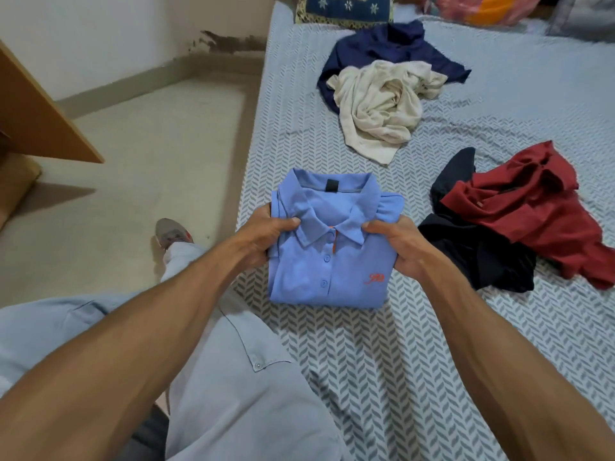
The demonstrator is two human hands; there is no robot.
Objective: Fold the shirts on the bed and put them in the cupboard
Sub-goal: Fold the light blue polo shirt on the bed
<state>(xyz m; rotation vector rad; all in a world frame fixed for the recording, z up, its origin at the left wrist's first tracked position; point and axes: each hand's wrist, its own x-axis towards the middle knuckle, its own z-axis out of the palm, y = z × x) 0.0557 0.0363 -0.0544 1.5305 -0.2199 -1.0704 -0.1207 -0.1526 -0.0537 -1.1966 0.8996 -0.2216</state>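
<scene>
Head view looks down on a bed (432, 344) with a grey-and-white zigzag sheet. Near its left edge lies a folded blue polo (327, 257), collar at 12 o'clock, buttons and a small orange logo facing up. The person grips it from both sides: the left hand (263, 236) curls round the left edge with the thumb pressed on the collar, and the right hand (399, 246) curls round the right edge, thumb also on the collar. The lower hem of the polo rests on the sheet.

At 3 o'clock from the polo, just beside the right hand, a crumpled black shirt (482, 254) lies partly under a crumpled red shirt (539, 207). At 1 o'clock, well apart from the polo, a cream shirt (382, 108) sits bunched on top of a navy shirt (376, 48). A patterned pillow (346, 10) lies at the head of the bed.

At 9 o'clock is bare floor (149, 144), with a wooden panel (36, 108) at the far left. The person's leg in pale trousers (239, 377) and a shoe (171, 234) show beside the bed.
</scene>
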